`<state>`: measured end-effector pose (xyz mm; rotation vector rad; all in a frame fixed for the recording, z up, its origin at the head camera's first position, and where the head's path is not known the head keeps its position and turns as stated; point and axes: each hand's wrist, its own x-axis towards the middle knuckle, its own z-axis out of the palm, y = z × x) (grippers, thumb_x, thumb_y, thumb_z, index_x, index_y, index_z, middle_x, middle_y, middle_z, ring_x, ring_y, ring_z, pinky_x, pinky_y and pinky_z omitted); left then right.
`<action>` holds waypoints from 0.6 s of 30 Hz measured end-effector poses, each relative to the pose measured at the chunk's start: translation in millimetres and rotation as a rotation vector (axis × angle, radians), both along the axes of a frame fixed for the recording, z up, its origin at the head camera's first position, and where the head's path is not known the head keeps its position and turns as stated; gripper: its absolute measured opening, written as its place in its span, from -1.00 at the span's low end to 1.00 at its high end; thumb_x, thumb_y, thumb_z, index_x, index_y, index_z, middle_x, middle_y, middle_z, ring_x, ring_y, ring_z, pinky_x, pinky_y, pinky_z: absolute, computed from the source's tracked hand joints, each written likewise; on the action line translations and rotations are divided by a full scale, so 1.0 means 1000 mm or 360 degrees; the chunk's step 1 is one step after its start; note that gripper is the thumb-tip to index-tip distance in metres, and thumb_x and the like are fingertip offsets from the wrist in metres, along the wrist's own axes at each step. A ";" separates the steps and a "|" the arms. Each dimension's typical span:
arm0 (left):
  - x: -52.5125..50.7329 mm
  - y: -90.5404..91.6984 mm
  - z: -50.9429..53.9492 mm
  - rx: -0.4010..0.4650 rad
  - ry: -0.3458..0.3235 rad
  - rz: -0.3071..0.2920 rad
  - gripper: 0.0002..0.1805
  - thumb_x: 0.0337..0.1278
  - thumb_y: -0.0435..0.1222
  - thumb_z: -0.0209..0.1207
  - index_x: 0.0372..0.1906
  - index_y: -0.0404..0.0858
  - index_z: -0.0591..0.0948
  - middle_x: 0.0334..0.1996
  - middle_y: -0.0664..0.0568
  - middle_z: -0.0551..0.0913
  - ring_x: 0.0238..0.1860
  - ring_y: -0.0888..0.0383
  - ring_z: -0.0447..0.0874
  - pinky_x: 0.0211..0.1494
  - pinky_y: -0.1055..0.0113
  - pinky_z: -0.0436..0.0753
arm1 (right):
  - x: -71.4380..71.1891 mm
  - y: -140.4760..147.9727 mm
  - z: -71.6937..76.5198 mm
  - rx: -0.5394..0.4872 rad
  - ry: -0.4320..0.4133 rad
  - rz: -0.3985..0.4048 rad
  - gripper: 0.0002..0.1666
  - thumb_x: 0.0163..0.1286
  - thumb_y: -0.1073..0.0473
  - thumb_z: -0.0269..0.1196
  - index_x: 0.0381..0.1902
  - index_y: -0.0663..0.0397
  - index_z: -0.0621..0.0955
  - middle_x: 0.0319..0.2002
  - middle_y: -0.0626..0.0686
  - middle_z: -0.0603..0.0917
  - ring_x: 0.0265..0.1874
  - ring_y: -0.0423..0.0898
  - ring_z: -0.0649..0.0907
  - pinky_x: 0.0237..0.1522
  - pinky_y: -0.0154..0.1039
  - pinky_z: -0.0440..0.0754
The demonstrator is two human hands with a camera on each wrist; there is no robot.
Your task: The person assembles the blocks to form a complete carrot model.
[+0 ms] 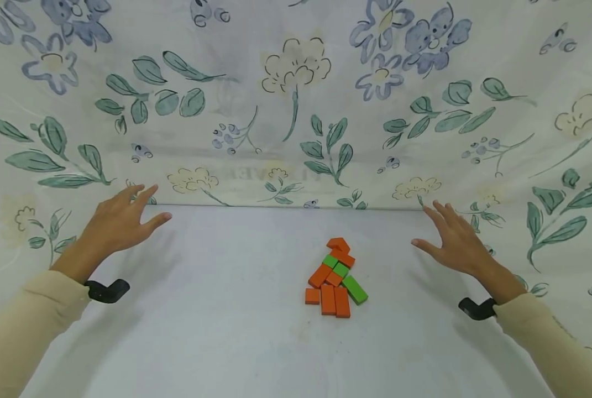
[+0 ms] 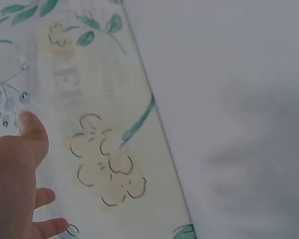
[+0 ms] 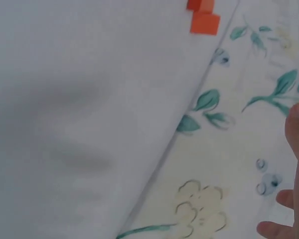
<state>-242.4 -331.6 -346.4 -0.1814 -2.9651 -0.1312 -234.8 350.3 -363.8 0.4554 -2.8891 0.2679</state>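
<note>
Orange and green blocks (image 1: 328,300) lie flat on the white table in a tight figure-like group, right of centre. At its far end is an orange angular block (image 1: 338,244); a long green block (image 1: 355,290) slants off its right side. My left hand (image 1: 121,220) is held above the table's left part, fingers spread, holding nothing. On the other side my right hand (image 1: 452,237) hovers with fingers apart, also holding nothing. Both are well away from the blocks. In the right wrist view, a few orange blocks (image 3: 205,23) show at the top edge.
A white table (image 1: 216,331) stretches below both hands. Along its far edge hangs a cloth (image 1: 246,66) printed with flowers and leaves. Black bands with a small black device (image 1: 109,291) sit on both wrists, below beige sleeves.
</note>
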 end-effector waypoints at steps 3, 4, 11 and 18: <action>0.005 0.019 0.006 0.0007 0.0042 -0.0073 -0.03 0.31 0.31 -0.01 0.56 -0.26 0.12 0.46 -0.45 0.12 0.42 -0.49 0.11 0.31 -0.53 0.11 | 0.005 -0.013 0.001 -0.0012 0.0084 0.0077 0.07 0.26 -0.24 0.36 0.53 0.13 0.19 0.50 0.39 0.16 0.48 0.47 0.12 0.35 0.51 0.07; 0.007 0.026 0.007 0.0001 0.0064 -0.0105 -0.05 0.31 0.28 0.03 0.55 -0.26 0.15 0.48 -0.43 0.13 0.43 -0.47 0.11 0.32 -0.52 0.12 | 0.007 -0.018 0.001 -0.0010 0.0113 0.0108 0.06 0.24 -0.21 0.38 0.52 0.12 0.21 0.49 0.38 0.19 0.47 0.47 0.15 0.34 0.50 0.10; 0.021 0.067 0.008 0.0036 0.0164 -0.0287 -0.18 0.28 0.01 0.25 0.52 -0.23 0.24 0.52 -0.29 0.14 0.49 -0.36 0.12 0.35 -0.46 0.18 | 0.024 -0.050 -0.002 -0.0004 0.0218 0.0305 0.00 0.16 -0.12 0.46 0.44 0.15 0.33 0.41 0.32 0.34 0.37 0.38 0.35 0.27 0.44 0.28; 0.040 0.127 -0.007 0.0311 0.0118 -0.0529 -0.26 0.36 -0.02 0.19 0.51 -0.19 0.27 0.52 -0.21 0.20 0.53 -0.31 0.08 0.39 -0.38 0.22 | 0.038 -0.071 -0.012 -0.0189 -0.0010 0.0432 -0.11 0.24 -0.07 0.43 0.43 0.11 0.37 0.38 0.25 0.42 0.38 0.29 0.38 0.31 0.38 0.29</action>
